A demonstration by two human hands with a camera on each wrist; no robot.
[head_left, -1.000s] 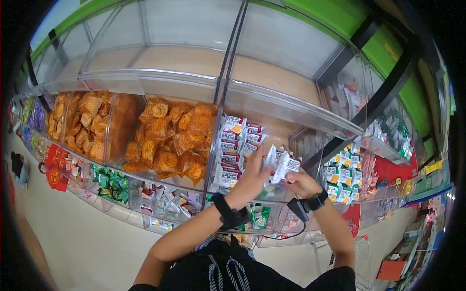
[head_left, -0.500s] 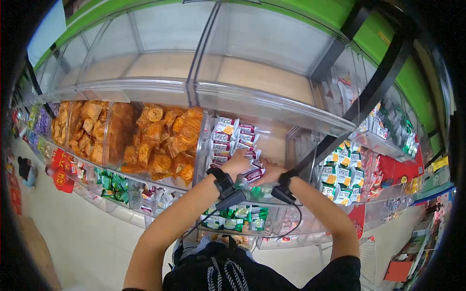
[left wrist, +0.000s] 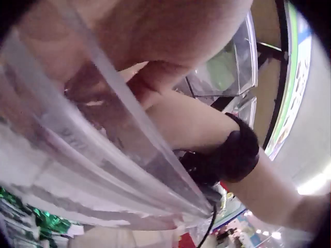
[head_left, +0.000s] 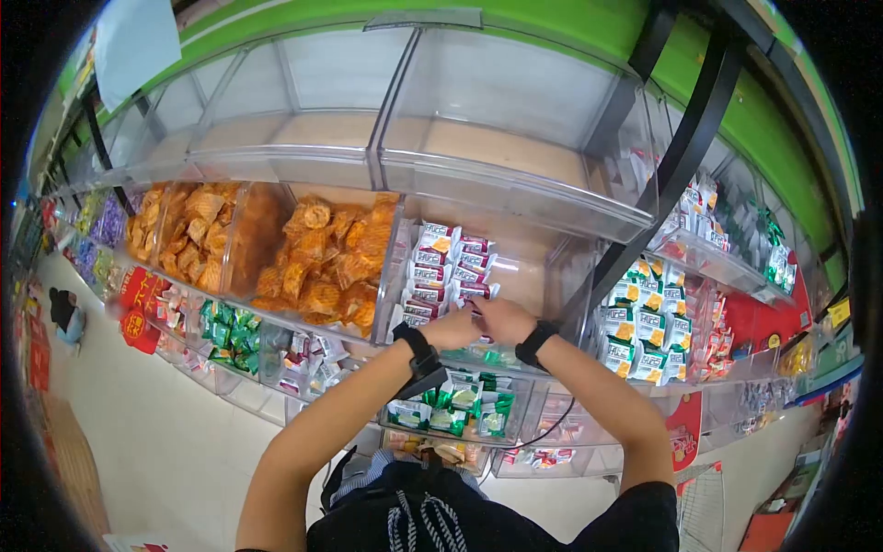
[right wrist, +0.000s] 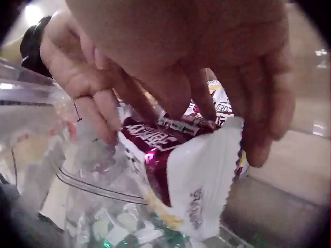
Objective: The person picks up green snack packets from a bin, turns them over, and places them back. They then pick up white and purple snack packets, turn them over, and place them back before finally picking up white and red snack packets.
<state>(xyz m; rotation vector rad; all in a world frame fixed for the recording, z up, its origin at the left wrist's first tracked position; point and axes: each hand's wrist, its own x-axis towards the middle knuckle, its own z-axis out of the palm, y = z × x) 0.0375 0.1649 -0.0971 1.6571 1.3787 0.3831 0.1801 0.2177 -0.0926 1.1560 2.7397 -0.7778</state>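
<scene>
Shelf unit (head_left: 276,18): tiered rows of clear plastic bins under a green header, crossed by a black upright (head_left: 681,156).
Upper bin (head_left: 515,101): the top row, directly above the hands.
Orange snack bin (head_left: 331,258): middle row, left of the packet bin, one clear divider between them.
Packet bin (head_left: 533,267): middle row, centre. Both hands reach in over its clear front wall (right wrist: 88,186).
Packet stack (head_left: 441,267): white-and-maroon packets in rows against the left side of the packet bin.
Green packets (head_left: 460,405): lower bin, below the wrists.
Left hand (head_left: 457,327): inside the packet bin, just beside the right hand. Fingers (right wrist: 98,113) nearly straight, tips at the left edge of the snack packet. Whether they grip it cannot be told.
Right hand (head_left: 499,319): inside the packet bin, fingers (right wrist: 199,101) curled over the top edge of the snack packet and thumb on its right side, holding it.
Snack packet (right wrist: 181,175): white with a maroon panel, tilted, held just behind the front wall.
Wristband (left wrist: 238,152): black, on the right wrist.
</scene>
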